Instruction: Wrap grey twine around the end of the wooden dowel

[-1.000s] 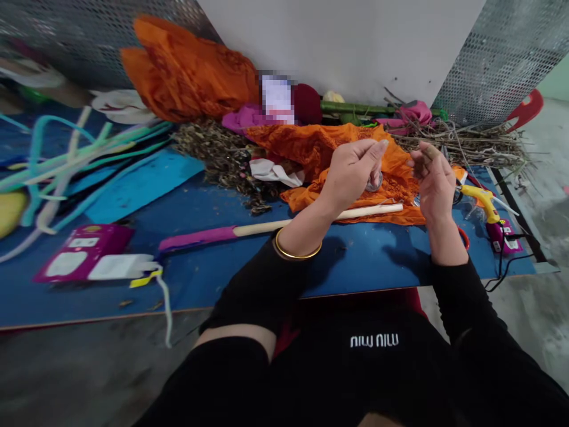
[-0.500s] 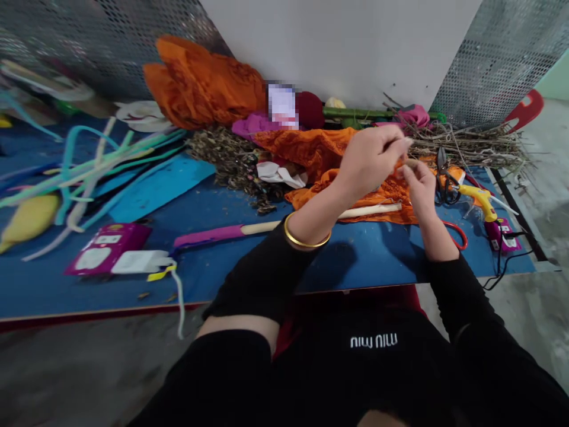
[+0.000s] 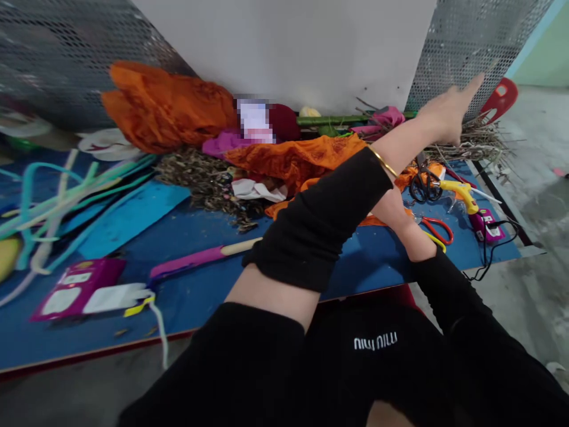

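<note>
My left hand (image 3: 448,112), smeared by motion, is raised at the upper right beyond the orange cloth (image 3: 306,157). Its fingertips point up and right, pressed together on something thin and faint. Below it, my right hand (image 3: 390,207) is low over the near edge of the cloth, its fingers hidden behind my left forearm. Close to the right wrist lie red-handled scissors (image 3: 438,228). Dry twigs (image 3: 482,142) stick out under the left hand. A wooden stick with a pink-wrapped end (image 3: 186,261) runs toward my left sleeve, which covers part of it.
On the right are black-handled cutters (image 3: 422,184), a yellow glue gun (image 3: 460,193) and a purple box (image 3: 486,225) with black cable. Dried plant matter (image 3: 200,178), a blue sheet (image 3: 133,216), coloured foam strips (image 3: 57,201) and another purple box (image 3: 80,287) lie left.
My left hand has swung up and right, away from my right hand. The right hand has moved slightly left and down, behind the left forearm. The view has shifted right.
</note>
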Demonstrator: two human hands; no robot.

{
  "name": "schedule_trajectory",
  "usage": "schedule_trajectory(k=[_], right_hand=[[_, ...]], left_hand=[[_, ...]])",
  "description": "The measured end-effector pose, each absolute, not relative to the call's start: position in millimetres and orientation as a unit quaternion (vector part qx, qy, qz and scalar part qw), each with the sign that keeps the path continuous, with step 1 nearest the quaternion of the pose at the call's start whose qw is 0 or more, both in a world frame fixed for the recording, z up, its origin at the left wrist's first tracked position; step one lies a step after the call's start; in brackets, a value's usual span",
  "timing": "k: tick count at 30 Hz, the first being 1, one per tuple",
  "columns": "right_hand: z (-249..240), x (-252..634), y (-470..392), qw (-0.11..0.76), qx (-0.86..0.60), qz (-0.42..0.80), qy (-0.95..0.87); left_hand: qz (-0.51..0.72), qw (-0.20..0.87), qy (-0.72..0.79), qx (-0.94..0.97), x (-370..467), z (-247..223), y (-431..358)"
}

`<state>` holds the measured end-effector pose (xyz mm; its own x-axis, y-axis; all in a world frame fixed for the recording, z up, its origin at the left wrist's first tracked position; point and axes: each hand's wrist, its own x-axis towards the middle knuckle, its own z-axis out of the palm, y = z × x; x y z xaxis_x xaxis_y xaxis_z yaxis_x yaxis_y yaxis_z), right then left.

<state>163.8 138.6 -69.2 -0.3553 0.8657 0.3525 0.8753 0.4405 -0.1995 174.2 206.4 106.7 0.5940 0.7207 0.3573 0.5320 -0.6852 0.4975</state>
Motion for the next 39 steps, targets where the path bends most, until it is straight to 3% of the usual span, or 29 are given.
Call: schedule_trajectory(k=[6,10,14,16,21,27,30,35,39], right_hand=[[-49.1,166.6,132.6,0.196,-0.568,0.016,-0.799],[-49.6,186.1,143.7,0.306,-0.613,0.031,-0.727],[-53.2,201.9,154.9,0.431,-0.612,0.063,-0.660],[-53.3,204.6,156.3,0.446,-0.611,0.079,-0.649],[-55.1,203.4,156.8,0.430,-0.632,0.103,-0.636],[-63.9,204.5,165.7,0.541,-0.535,0.153,-0.631],[-62.7,206.2,166.2,0.565,-0.526,0.170,-0.613],[-61.3,209.2,165.8,0.535,-0.544,0.154,-0.628],[-67.4,206.3,166.3,0.382,-0.613,0.131,-0.679]], left_hand=[[0.245,0.071,0.456,0.853,116.4,86.6,200.0],[0.265,0.051,0.454,0.849,59.9,66.6,189.1],[0.267,0.040,0.558,0.785,20.5,31.3,173.6],[0.301,0.076,0.581,0.752,10.8,8.1,161.9],[0.332,0.170,0.477,0.796,0.3,-36.6,137.2],[0.439,0.397,0.457,0.663,-3.5,-45.7,135.3],[0.489,0.412,0.469,0.608,-2.7,-48.7,135.6],[0.470,0.320,0.534,0.625,-6.3,-50.8,132.8],[0.379,0.158,0.573,0.709,-13.0,-42.1,126.2]])
